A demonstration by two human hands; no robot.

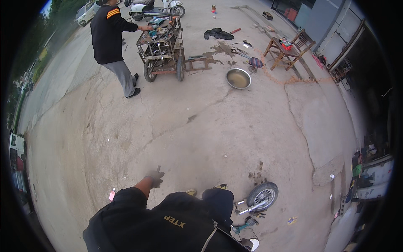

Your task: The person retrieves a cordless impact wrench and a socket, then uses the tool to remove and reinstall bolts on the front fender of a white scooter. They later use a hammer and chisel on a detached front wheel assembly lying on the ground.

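My left hand [155,180], dark and possibly gloved, is low over the concrete, its fingers closed on a small, short rod [158,168]. My right hand cannot be made out. To the right of my legs lies a wheel [262,195] with a black tyre, a silver rim and a fork tube [256,207] attached. A teal power tool [241,225] with a cord lies just below it, partly behind my body.
Another person [110,42] stands at a wheeled tool cart [159,50] with a hand on its top. Beyond are a scooter [155,9], a metal basin [238,79], a dark cloth [216,34] and a wooden chair [280,55]. A cluttered doorway edge [373,176] is at right.
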